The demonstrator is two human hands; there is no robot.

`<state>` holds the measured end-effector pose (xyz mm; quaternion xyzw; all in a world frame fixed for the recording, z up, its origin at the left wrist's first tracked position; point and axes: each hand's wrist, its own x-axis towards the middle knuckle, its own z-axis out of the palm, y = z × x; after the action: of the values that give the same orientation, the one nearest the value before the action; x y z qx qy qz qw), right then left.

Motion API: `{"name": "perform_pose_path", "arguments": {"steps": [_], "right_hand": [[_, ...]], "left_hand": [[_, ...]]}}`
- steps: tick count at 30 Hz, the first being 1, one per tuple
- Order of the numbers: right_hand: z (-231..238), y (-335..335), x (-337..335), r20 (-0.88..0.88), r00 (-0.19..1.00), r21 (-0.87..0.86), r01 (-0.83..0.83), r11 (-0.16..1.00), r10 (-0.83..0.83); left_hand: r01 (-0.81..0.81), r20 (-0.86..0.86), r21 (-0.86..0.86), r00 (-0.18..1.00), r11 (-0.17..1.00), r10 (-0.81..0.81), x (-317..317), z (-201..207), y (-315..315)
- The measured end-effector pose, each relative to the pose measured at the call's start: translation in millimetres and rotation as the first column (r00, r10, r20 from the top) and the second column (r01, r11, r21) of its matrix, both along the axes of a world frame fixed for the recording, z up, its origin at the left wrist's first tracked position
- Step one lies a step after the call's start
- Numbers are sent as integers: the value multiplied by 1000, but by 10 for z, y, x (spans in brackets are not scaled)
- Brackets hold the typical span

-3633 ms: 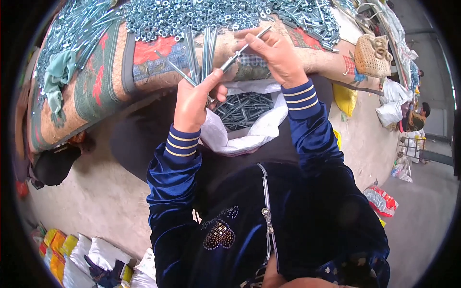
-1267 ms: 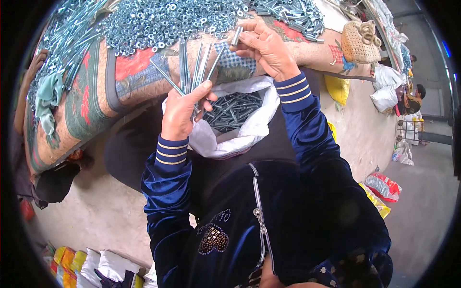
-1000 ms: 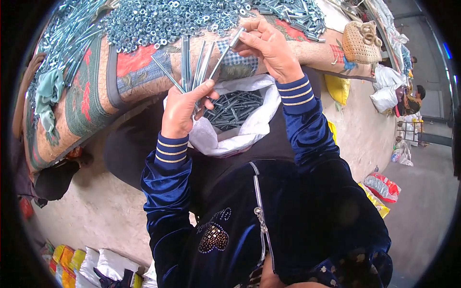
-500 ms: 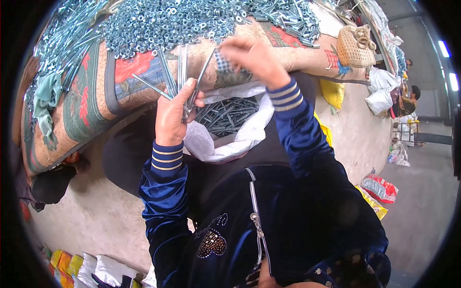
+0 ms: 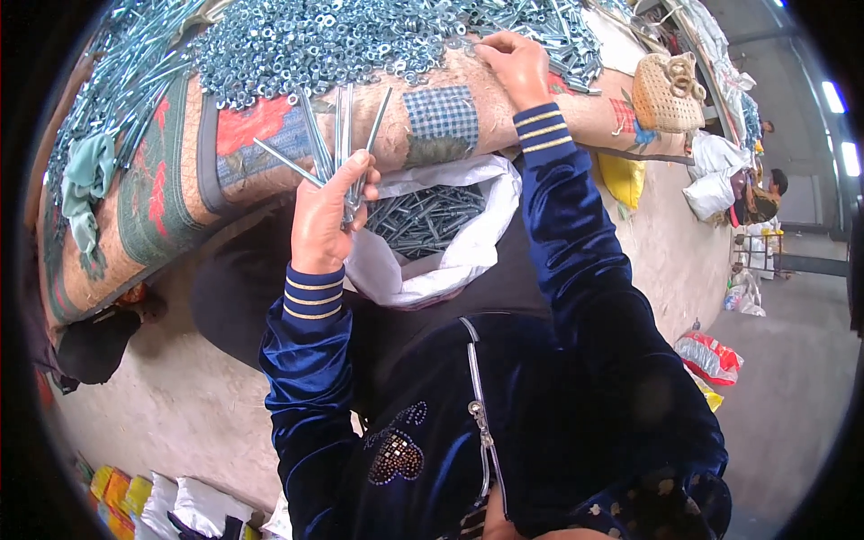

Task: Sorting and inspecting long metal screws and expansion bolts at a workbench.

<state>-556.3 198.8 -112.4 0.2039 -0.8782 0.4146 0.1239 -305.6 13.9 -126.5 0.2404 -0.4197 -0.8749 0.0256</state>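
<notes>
Several thin metal rods (image 5: pixel 344 126) are in the left hand (image 5: pixel 322 225), a little left of the middle of the frame. The grip of this hand is clamped on the rods near their lower ends, and their upper parts spread like a fan; one rod leans strongly to the left, and another leans to the right.

The right hand (image 5: pixel 524 67) is at the upper centre of the frame, at the front border of a wide pile of nuts (image 5: pixel 315 49). Its fingers are bent and its fingertips come close to the nuts, but I cannot tell whether this grip has anything between thumb and finger. Just beyond the right hand, toward the upper right, lies a heap of short metal pieces (image 5: pixel 571 45). On the upper left of the frame there are many long bars (image 5: pixel 135 67), and a teal cloth (image 5: pixel 85 184) hangs near them.

All this metal lies on a tabletop with a patterned covering (image 5: pixel 184 171), which has a blue checked patch (image 5: pixel 441 115) below the pile of nuts. Under its front edge, at the centre of the frame, a white sack (image 5: pixel 382 270) has its mouth spread wide, and dark metal parts (image 5: pixel 423 219) lie inside. The left hand is just beside the sack rim. A woven bag (image 5: pixel 664 94) sits at the upper right of the tabletop, and a yellow bag (image 5: pixel 623 183) is below the edge.
</notes>
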Motion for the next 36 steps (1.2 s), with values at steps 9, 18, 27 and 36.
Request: {"name": "perform_pose_path", "arguments": {"steps": [9,18,27,36], "right_hand": [[-82,-218,168,-54,968,232,-228,946,247],[113,-134,359,127,948,-49,-288,956,292],[207,-305,1105,362,706,-610,-315,727,609],[174,-690,1054,-404,852,-79,-396,915,334]], "left_hand": [[36,15,-22,999,999,-36,-33,-5,57],[60,5,-51,998,997,-60,-28,-17,37],[65,-7,-120,998,991,-67,-10,34,54],[-100,-45,-71,994,992,97,18,100,39]]}}
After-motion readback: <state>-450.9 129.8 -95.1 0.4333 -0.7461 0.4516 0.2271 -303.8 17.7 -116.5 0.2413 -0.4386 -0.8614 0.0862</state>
